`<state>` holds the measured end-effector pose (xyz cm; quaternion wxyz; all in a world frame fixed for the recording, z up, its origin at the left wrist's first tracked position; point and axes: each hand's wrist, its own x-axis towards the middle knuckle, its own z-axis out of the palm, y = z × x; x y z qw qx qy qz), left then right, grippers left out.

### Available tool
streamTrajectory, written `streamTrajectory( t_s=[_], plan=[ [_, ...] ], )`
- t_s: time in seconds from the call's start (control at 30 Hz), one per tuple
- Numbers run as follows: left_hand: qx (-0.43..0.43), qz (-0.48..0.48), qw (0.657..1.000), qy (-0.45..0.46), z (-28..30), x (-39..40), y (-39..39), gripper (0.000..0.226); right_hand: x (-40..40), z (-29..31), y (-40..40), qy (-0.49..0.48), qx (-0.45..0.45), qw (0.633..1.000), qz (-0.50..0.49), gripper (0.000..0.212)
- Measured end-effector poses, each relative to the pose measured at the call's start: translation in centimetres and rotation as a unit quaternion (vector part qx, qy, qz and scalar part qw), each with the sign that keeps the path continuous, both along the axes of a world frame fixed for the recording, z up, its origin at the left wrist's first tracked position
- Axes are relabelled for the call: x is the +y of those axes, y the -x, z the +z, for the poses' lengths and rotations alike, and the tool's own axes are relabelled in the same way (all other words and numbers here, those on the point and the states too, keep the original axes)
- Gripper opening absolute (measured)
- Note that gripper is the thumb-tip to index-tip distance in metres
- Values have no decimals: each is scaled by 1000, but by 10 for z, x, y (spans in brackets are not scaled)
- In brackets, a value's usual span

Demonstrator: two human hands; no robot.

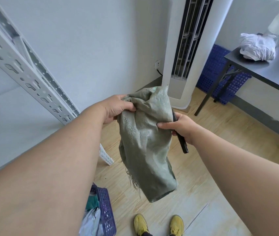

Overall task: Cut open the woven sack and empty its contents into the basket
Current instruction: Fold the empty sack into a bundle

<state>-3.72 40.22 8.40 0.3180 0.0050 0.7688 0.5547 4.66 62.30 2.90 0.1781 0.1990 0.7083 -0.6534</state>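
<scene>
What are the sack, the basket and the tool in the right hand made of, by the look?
Sack: grey-green woven plastic or fibre, matte; coarse weave, frayed strands at its lower edge, hangs limp. Basket: purple moulded plastic, likely; regular grid of holes, slight sheen. Tool in the right hand: black and matte, probably a plastic handle; blade hidden.

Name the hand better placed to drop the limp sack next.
Left. The left hand grips only the woven sack's bunched top, while the right hand also holds the black cutter.
</scene>
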Motion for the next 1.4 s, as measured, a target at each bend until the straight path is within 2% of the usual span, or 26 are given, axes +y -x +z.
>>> streamTrajectory(
  t_s=[0.03, 0.1, 0.2, 0.27, 0.33, 0.4, 0.47, 0.53, 0.63, 0.73, 0.87, 1.0, 1.07, 1.2, 1.3, 1.4],
  plan=[
    [57, 1, 996, 66, 2, 0, 1, 26, -3, -3, 0, -19, -2, 1000, -25, 39],
    [175, -28, 963, 201, 6, 5, 2, 31, -7, -10, -1, -42, 1, 995, -87, 40],
    [248, -139, 902, 324, 9, 19, -1, 83, -9, -15, 1, -91, 18, 991, -96, 45],
    [301, -191, 860, 367, 10, 34, -6, 104, -8, -17, 3, -108, 26, 989, -94, 45],
    [335, -194, 849, 361, 9, 47, -11, 92, -7, -18, 4, -107, 33, 988, -106, 44],
    [368, -156, 847, 350, 7, 56, -14, 56, -6, -17, 2, -91, 40, 989, -110, 39],
    [389, -107, 851, 336, 7, 60, -18, 27, -2, -16, -2, -34, 34, 994, -99, 32],
    [401, -53, 859, 313, 7, 61, -16, 17, 9, -18, -7, 35, 15, 993, -111, 32],
    [390, 53, 862, 320, 8, 58, -7, 17, 34, -34, -16, 15, -34, 977, -212, 36],
    [334, 143, 878, 310, 12, 60, -10, 21, 43, -55, -26, -24, -95, 962, -253, 35],
    [286, 258, 895, 224, 13, 53, -10, 22, 42, -69, -31, 12, -140, 942, -306, 32],
    [190, 368, 901, 131, 15, 39, 4, 32, 52, -78, -36, 4, -149, 922, -356, 37],
    [166, 400, 897, 84, 14, 34, 8, 31, 55, -77, -37, 21, -154, 908, -389, 43],
    [143, 438, 887, 43, 17, 28, 8, 36, 62, -78, -41, 102, -197, 856, -467, 45],
    [149, 478, 865, 44, 20, 18, 12, 41, 67, -89, -46, 95, -203, 842, -490, 32],
    [166, 489, 851, 100, 22, 15, 11, 39, 71, -95, -54, 89, -222, 841, -486, 15]
  ],
)
